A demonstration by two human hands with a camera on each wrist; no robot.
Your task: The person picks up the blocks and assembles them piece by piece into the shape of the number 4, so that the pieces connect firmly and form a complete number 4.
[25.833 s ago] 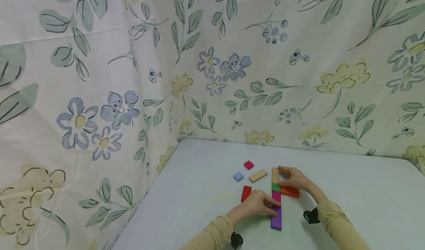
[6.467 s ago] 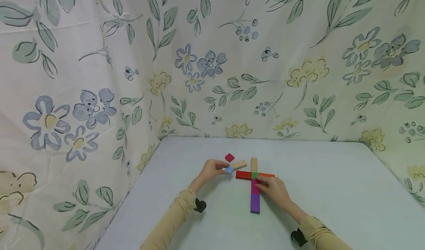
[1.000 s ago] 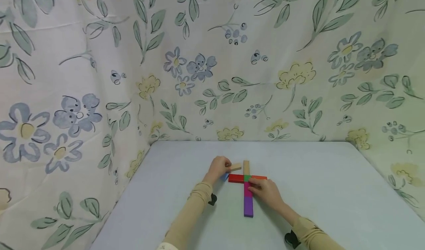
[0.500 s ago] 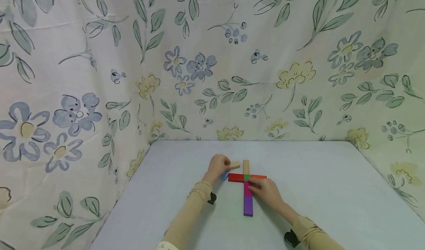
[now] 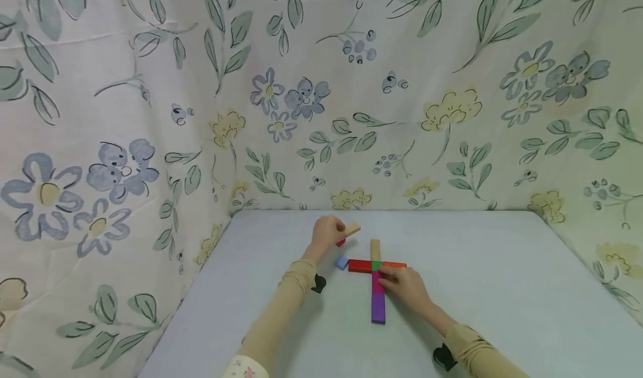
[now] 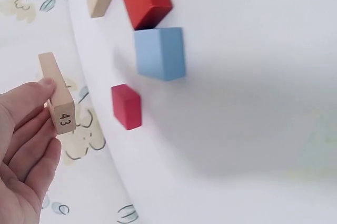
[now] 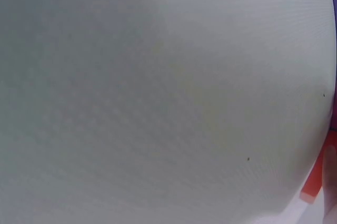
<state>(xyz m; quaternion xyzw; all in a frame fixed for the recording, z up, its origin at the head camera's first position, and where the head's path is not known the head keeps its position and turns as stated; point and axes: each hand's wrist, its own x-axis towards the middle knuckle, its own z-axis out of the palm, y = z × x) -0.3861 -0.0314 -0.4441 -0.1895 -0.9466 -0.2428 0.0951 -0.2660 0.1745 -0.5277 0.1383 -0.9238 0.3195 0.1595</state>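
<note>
My left hand (image 5: 326, 236) pinches a plain wooden block (image 6: 60, 92) between thumb and fingers, lifted above the far part of the table. The number 43 shows on its end in the left wrist view. My right hand (image 5: 409, 288) rests its fingertips on a cross of blocks, by the green block (image 5: 377, 265) and the magenta block (image 5: 378, 283). A purple block (image 5: 378, 309) extends the cross toward me, and another wooden block (image 5: 375, 249) forms its far end. A red block (image 5: 360, 266) makes the left arm and an orange block (image 5: 395, 264) the right.
A light blue block (image 6: 160, 54) lies just left of the red block's end. Farther back is a small crimson block (image 6: 126, 107), partly hidden by my left hand in the head view. A floral cloth hangs behind and left of the white table (image 5: 472, 255).
Over the last half second, my left hand has lifted the wooden block up and away from me, uncovering the blue block. My right hand stays at the cross. Earlier, the red block joined the cross.
</note>
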